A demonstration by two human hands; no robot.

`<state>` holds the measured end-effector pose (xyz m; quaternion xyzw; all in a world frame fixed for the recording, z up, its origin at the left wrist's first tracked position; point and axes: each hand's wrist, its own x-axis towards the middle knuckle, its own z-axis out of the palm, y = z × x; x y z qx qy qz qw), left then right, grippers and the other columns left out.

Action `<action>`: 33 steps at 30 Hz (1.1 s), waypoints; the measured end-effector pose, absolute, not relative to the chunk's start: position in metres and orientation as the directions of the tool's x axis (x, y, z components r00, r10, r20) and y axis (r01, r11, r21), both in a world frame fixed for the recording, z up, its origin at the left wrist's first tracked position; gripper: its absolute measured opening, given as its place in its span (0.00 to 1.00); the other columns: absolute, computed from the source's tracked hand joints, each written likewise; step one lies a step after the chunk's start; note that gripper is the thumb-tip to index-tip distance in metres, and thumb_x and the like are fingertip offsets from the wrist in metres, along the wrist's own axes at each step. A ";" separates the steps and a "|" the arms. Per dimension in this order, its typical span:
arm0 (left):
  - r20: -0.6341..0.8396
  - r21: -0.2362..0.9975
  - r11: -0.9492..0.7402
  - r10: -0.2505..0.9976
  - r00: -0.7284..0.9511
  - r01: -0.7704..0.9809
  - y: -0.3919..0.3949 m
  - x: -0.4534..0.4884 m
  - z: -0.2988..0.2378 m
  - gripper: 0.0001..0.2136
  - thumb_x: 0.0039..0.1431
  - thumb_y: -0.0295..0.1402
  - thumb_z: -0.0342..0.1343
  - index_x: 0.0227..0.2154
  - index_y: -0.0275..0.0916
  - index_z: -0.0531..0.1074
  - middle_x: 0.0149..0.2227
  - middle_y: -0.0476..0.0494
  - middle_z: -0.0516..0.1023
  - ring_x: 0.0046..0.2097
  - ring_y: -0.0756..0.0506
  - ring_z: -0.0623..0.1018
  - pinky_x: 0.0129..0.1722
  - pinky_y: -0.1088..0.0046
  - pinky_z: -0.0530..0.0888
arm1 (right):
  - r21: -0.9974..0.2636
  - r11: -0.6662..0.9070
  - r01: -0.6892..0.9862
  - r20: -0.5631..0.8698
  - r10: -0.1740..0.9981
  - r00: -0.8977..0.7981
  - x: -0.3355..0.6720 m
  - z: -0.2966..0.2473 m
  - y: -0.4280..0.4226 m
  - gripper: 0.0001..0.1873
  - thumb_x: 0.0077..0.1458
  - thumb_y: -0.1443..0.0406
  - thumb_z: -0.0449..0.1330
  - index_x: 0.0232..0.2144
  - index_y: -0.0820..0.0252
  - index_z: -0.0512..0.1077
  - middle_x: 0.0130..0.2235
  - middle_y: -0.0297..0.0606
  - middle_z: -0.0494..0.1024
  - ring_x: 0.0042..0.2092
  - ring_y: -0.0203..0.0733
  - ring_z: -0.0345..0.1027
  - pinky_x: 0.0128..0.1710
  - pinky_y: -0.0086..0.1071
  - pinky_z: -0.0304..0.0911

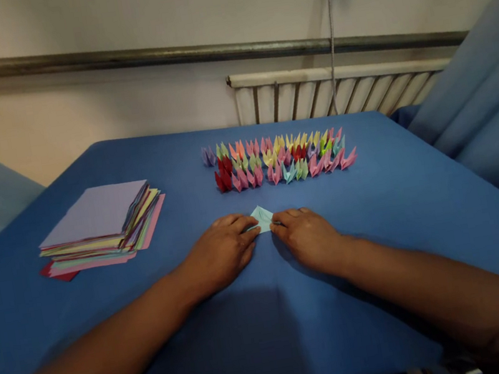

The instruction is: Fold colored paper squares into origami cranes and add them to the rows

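Observation:
A small light-blue folded sheet of origami paper (pixel 262 217) lies on the blue tabletop in front of me, its pointed end facing away. My left hand (pixel 224 248) presses and pinches its left corner, fingers closed together. On the opposite corner, my right hand (pixel 307 238) does the same with closed fingers. Both hands hide the side corners of the paper. Beyond them stand rows of folded paper cranes (pixel 276 173) in pink, red, yellow, green, purple and blue.
A stack of coloured paper sheets (pixel 93 215) lies on the left of the blue table (pixel 203 371), a purple sheet on top. Behind the table are a radiator (pixel 307 75), a metal pipe (pixel 139 57) and a hanging cord (pixel 331 41). Blue curtains (pixel 487 73) hang at both sides.

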<state>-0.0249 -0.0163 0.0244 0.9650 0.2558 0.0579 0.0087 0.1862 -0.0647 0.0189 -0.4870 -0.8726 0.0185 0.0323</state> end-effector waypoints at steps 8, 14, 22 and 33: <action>0.108 0.104 -0.839 0.544 0.832 0.535 -0.016 -0.019 0.022 0.20 0.64 0.36 0.49 0.56 0.35 0.67 0.55 0.34 0.70 0.55 0.38 0.69 0.55 0.57 0.67 | -0.058 0.524 0.849 0.058 0.851 -0.522 0.185 0.018 -0.065 0.19 0.63 0.71 0.48 0.53 0.65 0.69 0.49 0.49 0.74 0.47 0.50 0.65 0.44 0.40 0.59; 0.134 0.181 -0.870 0.483 0.865 0.458 -0.018 -0.024 0.026 0.16 0.64 0.32 0.49 0.53 0.41 0.71 0.54 0.37 0.71 0.55 0.39 0.69 0.55 0.56 0.67 | -0.068 0.534 0.843 0.078 0.845 -0.529 0.185 0.015 -0.063 0.17 0.61 0.71 0.49 0.49 0.64 0.72 0.47 0.49 0.74 0.45 0.49 0.65 0.44 0.41 0.59; 0.239 0.425 -0.730 0.661 0.711 0.535 0.000 -0.021 0.014 0.13 0.63 0.35 0.49 0.46 0.39 0.74 0.48 0.40 0.75 0.50 0.42 0.73 0.53 0.61 0.69 | -0.228 0.498 0.837 0.178 0.866 -0.467 0.187 0.007 -0.056 0.15 0.60 0.71 0.49 0.45 0.63 0.73 0.45 0.46 0.74 0.46 0.46 0.64 0.46 0.39 0.60; 0.204 0.399 -0.638 0.762 0.614 0.659 0.011 -0.018 0.000 0.22 0.53 0.43 0.61 0.48 0.39 0.70 0.54 0.39 0.72 0.55 0.38 0.69 0.57 0.55 0.64 | -0.428 0.355 0.831 0.197 0.934 -0.298 0.188 -0.003 -0.051 0.32 0.57 0.54 0.57 0.59 0.65 0.59 0.57 0.50 0.67 0.57 0.54 0.57 0.56 0.49 0.52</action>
